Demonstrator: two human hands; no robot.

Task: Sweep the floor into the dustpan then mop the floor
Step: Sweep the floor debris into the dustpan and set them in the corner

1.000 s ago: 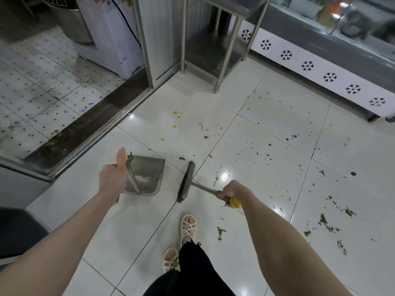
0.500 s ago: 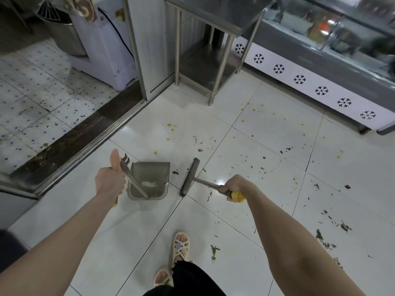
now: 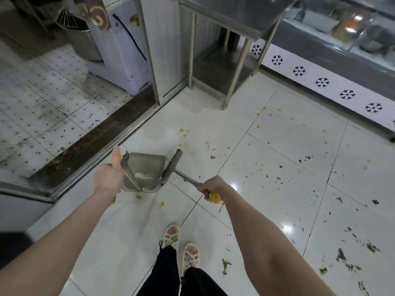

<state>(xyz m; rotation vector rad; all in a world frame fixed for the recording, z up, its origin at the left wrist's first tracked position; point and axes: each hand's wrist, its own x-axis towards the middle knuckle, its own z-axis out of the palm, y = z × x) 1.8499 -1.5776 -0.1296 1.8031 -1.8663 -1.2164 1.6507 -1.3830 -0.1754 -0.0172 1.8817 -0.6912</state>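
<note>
My left hand (image 3: 109, 178) grips the upright handle of a grey metal dustpan (image 3: 147, 165), thumb pointing up. Some pale debris lies inside the pan. My right hand (image 3: 213, 186) grips the yellow-ended handle of a short broom; its dark brush head (image 3: 172, 165) stands right against the dustpan's right edge. Green and red scraps (image 3: 277, 178) and yellow spots (image 3: 183, 132) are strewn over the glossy white floor tiles (image 3: 267, 210), mostly to the right.
A steel door threshold (image 3: 102, 154) runs diagonally on the left, with speckled tiles beyond. A steel table's legs (image 3: 233, 82) stand ahead, and a display counter with snowflake trim (image 3: 320, 82) lines the right. My sandalled feet (image 3: 181, 246) are below.
The brush head has swept left, from a gap beside the dustpan to right against its edge. The view has shifted forward; both hands keep their grips.
</note>
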